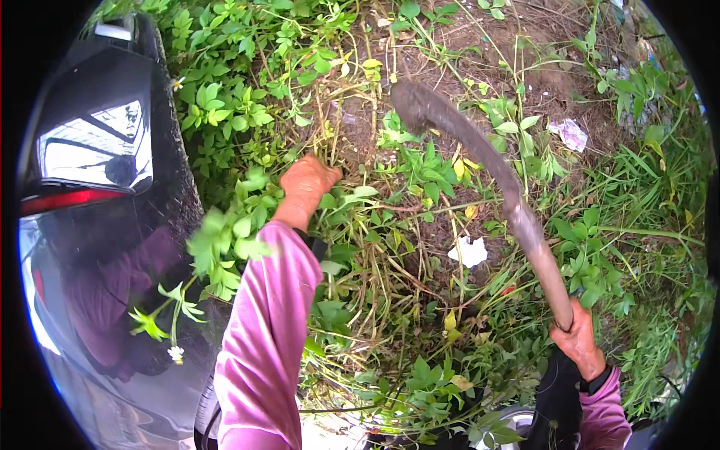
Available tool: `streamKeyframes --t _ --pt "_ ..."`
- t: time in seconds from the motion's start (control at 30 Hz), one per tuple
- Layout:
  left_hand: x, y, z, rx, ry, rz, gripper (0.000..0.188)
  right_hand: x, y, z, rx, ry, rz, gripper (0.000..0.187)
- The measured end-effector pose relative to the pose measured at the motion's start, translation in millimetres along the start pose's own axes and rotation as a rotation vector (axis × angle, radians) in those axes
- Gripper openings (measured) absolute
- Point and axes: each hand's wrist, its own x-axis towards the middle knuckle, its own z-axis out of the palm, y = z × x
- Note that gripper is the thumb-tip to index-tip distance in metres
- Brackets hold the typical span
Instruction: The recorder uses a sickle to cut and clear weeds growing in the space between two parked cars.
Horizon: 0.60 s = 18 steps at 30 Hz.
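My right hand (579, 341), low on the right, is wrapped round the lower end of a curved wooden stick (517, 202). The stick rises up and to the left and ends in a thick, bent knob; no blade shows on it. Left of centre, my left hand (307, 182) is closed low among the weeds, at the base of some thin plant stems (324, 129). Its fingertips are partly hidden. A leafy sprig (225, 244) hangs beside my left forearm, somewhat blurred.
A dark, shiny car (112, 262) stands close along my left side, with a red lamp strip (71, 200). Cut, tangled stems (375, 277) cover the ground in the middle. White scrap (469, 252) and crumpled paper (570, 135) lie about. Tall grass (652, 202) grows at the right.
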Motion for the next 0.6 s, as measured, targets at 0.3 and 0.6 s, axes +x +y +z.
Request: streamKeyframes --t 0.3,0.6 --pt "-10 -19 1 -0.121 -0.129 -0.072 0.052 24 -53 54 -0.404 -0.123 -0.331 0.023" --pt "-32 -26 38 -0.325 0.049 0.024 0.041 107 -64 96 -0.430 -0.328 -0.408 0.031"
